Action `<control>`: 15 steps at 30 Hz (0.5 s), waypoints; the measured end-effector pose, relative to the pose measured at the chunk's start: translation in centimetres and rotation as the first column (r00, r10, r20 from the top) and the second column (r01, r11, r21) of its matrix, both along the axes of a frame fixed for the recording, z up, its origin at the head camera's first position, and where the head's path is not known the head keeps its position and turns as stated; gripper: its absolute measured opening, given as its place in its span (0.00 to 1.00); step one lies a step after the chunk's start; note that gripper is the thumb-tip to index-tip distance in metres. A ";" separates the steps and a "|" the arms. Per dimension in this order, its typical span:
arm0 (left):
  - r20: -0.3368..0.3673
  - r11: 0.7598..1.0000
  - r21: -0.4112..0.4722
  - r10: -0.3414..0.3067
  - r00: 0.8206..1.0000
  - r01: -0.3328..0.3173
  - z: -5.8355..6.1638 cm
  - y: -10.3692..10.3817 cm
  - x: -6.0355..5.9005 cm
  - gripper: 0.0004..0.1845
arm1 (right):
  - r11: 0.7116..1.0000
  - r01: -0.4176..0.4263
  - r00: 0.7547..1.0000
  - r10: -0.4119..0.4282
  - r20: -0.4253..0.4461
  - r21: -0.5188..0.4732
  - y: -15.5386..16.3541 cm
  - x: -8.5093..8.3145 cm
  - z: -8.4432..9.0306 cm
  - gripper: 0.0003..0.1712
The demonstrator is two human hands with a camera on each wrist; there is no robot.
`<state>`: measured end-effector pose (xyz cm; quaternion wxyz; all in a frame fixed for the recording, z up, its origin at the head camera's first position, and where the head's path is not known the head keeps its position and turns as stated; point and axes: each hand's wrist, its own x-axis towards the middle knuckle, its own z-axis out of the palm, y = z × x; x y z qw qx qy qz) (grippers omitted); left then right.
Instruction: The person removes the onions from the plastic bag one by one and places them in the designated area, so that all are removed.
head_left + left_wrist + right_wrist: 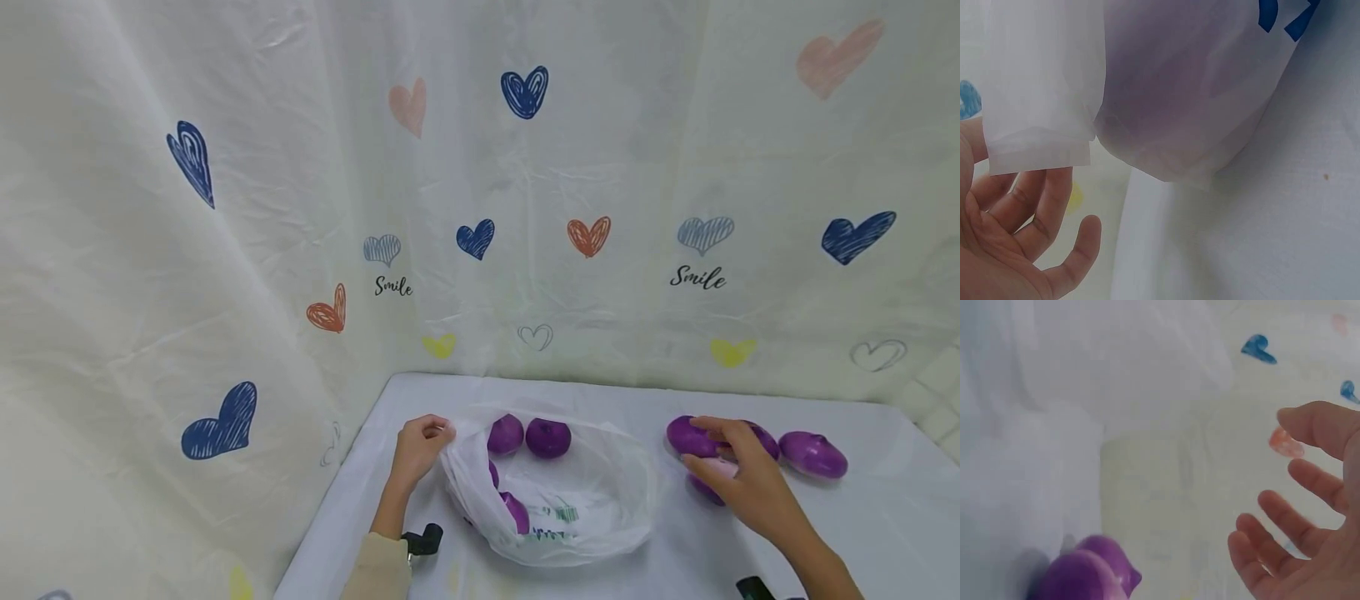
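Observation:
My left hand [414,450] pinches the left rim of a white plastic bag [622,525]; in the left wrist view the thumb and fingers [1057,194] lie on either side of the bag's edge. The bag's mouth gapes wide, with several purple onions [548,438] inside, along its back and left. Over more purple onions to the right of the bag hovers my right hand [753,487]. Its thumb and fingers [1297,522] are spread apart around nothing in the right wrist view, with onions [1082,578] at the lower left. Whether it touches any is hard to tell.
One loose onion [813,455] lies farthest right on the white tabletop [885,525]. A pale curtain [622,150] printed with hearts hangs behind the table and down its left side. Each wrist carries a dark camera mount [424,540].

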<state>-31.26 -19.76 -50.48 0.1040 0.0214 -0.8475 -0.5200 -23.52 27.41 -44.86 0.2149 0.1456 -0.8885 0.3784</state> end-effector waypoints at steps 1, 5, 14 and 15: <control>0.003 1.000 0.003 -0.001 1.000 0.001 0.0 0.0 0.0 0.09 | 1.000 -0.008 1.000 0.008 -0.008 -0.018 -0.8 0.1 0.3 0.28; 0.007 1.000 0.007 -0.001 1.000 0.001 0.1 0.0 0.0 0.09 | 0.993 -0.081 0.990 0.070 -0.120 -0.085 -4.4 0.3 0.8 0.20; 0.008 1.000 0.004 -0.004 1.000 0.004 0.3 0.1 0.1 0.09 | 0.923 -0.374 0.924 0.363 -0.118 -0.094 -11.5 0.1 -1.0 0.19; 0.007 1.000 0.004 -0.005 1.000 0.005 0.3 0.1 0.1 0.09 | 0.914 -0.392 0.919 0.385 -0.088 -0.099 -12.1 0.0 -1.3 0.18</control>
